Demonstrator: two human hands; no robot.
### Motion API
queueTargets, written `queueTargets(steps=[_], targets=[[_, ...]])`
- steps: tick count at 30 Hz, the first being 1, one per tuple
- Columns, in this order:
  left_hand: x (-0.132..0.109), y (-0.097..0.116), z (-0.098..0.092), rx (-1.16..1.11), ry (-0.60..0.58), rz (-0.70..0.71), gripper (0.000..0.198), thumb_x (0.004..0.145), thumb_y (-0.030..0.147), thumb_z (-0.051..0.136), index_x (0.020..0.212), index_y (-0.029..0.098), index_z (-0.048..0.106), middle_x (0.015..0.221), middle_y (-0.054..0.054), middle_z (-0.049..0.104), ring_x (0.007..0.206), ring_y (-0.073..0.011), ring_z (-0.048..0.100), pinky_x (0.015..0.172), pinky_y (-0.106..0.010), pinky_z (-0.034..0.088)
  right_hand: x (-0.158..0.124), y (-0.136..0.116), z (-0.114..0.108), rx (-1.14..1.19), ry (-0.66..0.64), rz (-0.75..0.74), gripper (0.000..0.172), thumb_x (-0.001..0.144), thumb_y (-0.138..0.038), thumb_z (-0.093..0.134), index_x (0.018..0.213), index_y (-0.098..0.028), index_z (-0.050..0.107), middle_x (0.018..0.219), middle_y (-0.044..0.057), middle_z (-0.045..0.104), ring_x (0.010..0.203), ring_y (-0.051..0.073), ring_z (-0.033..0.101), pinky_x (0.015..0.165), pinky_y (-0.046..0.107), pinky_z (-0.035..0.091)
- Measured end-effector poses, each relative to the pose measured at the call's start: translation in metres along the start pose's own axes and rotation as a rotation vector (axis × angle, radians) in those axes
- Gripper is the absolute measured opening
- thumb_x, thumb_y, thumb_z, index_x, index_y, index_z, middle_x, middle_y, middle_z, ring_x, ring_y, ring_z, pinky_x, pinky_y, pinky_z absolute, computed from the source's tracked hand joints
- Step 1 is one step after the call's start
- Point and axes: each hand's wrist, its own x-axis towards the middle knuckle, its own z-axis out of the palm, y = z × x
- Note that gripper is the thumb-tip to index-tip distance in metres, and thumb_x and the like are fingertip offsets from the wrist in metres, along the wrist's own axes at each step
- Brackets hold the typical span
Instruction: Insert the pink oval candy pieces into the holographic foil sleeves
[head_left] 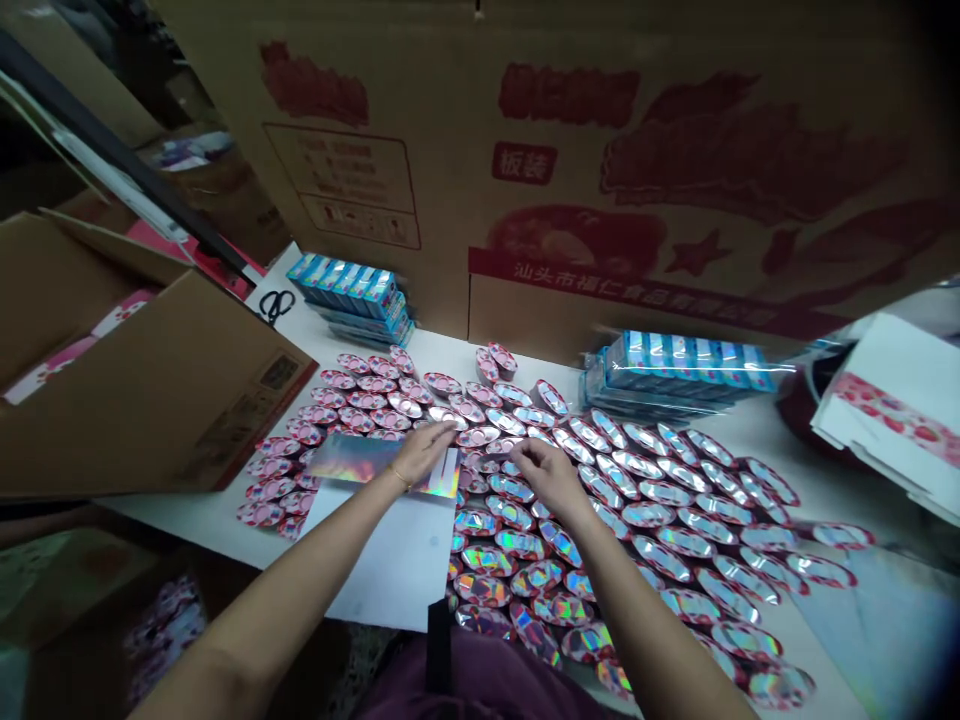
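Note:
My left hand (424,452), with a thin bracelet at the wrist, lies over the shiny holographic flap (349,460) of a white card (390,550). Its fingers are stretched out towards the oval packs. To the right, my right hand (551,480) is closed in a pinch just above the packs; whatever is between its fingertips, if anything, is too small to make out. Many small oval packs (517,543) with red rims and shiny tops stand close together around both hands. Those at the left, such as the pink-topped packs (274,467), look less reflective.
A large printed carton (450,200) walls off the back. Blue box stacks stand before it, one left (352,295) and one right (682,365). An open carton (210,420) leans in at left, near black scissors (276,305). A white box (892,400) sits at right.

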Motion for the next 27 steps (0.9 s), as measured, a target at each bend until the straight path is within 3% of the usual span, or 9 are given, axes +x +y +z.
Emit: queueTargets(steps=[2,4,7,10,13,17,21,27], targets=[[0.006,0.019,0.016,-0.313,-0.115,-0.125,0.044,0.081,0.047,0.037,0.101,0.014,0.060,0.092,-0.007,0.065,0.082,-0.0166,0.057,0.075,-0.029,0.042,0.008,0.012,-0.002,0.093,-0.006,0.091,0.022,0.074,-0.037,0.049,0.067,-0.017,0.055,0.059,-0.003,0.052,0.057,0.011,0.046,0.056,0.022,0.035],[0.009,0.032,0.031,-0.513,-0.151,-0.257,0.046,0.074,0.050,0.049,0.096,0.011,0.061,0.079,-0.005,0.065,0.067,-0.0135,0.057,0.065,-0.026,0.043,0.015,0.024,0.001,0.182,0.010,0.149,0.024,0.071,-0.040,0.052,0.066,-0.016,0.055,0.058,-0.003,0.052,0.055,0.010,0.046,0.056,0.022,0.035],[0.011,0.036,0.049,-0.669,-0.109,-0.334,0.043,0.063,0.039,0.065,0.094,0.010,0.060,0.073,-0.003,0.064,0.059,-0.0094,0.054,0.061,-0.022,0.043,0.020,0.041,0.004,0.236,0.049,0.213,0.025,0.065,-0.041,0.057,0.063,-0.016,0.054,0.053,-0.004,0.049,0.050,0.009,0.043,0.052,0.022,0.034],[0.013,0.026,0.066,-0.675,-0.030,-0.348,0.029,0.063,0.026,0.064,0.088,0.010,0.061,0.061,0.001,0.058,0.052,-0.0069,0.050,0.056,-0.020,0.041,0.024,0.058,0.005,0.189,0.071,0.235,0.026,0.061,-0.042,0.058,0.060,-0.016,0.053,0.049,-0.005,0.046,0.047,0.009,0.040,0.048,0.021,0.031],[0.020,0.017,0.083,-0.494,0.084,-0.318,0.020,0.065,0.017,0.058,0.084,0.012,0.060,0.054,0.005,0.053,0.051,-0.0073,0.048,0.054,-0.019,0.039,0.030,0.071,0.002,0.054,0.105,0.233,0.026,0.063,-0.043,0.057,0.061,-0.017,0.055,0.052,-0.004,0.050,0.049,0.010,0.044,0.050,0.022,0.032],[0.027,0.021,0.097,-0.076,0.189,-0.228,0.022,0.069,0.016,0.055,0.091,0.015,0.059,0.065,0.001,0.058,0.064,-0.0106,0.054,0.064,-0.022,0.041,0.038,0.076,0.000,-0.247,0.192,0.200,0.022,0.069,-0.039,0.053,0.064,-0.018,0.059,0.063,0.000,0.059,0.060,0.012,0.051,0.057,0.022,0.033],[0.027,0.033,0.098,0.235,0.148,-0.161,0.031,0.075,0.017,0.049,0.106,0.016,0.053,0.075,-0.003,0.062,0.075,-0.0142,0.057,0.071,-0.024,0.041,0.042,0.073,0.001,-0.487,0.212,0.218,0.019,0.073,-0.034,0.052,0.064,-0.019,0.060,0.070,0.002,0.061,0.064,0.013,0.053,0.058,0.022,0.031],[0.030,0.040,0.099,0.493,0.079,-0.142,0.032,0.079,0.016,0.042,0.110,0.014,0.049,0.093,-0.009,0.063,0.088,-0.0179,0.058,0.076,-0.026,0.041,0.045,0.075,0.007,-0.640,0.182,0.232,0.015,0.076,-0.031,0.051,0.072,-0.020,0.060,0.081,0.003,0.061,0.075,0.014,0.054,0.063,0.022,0.032]])
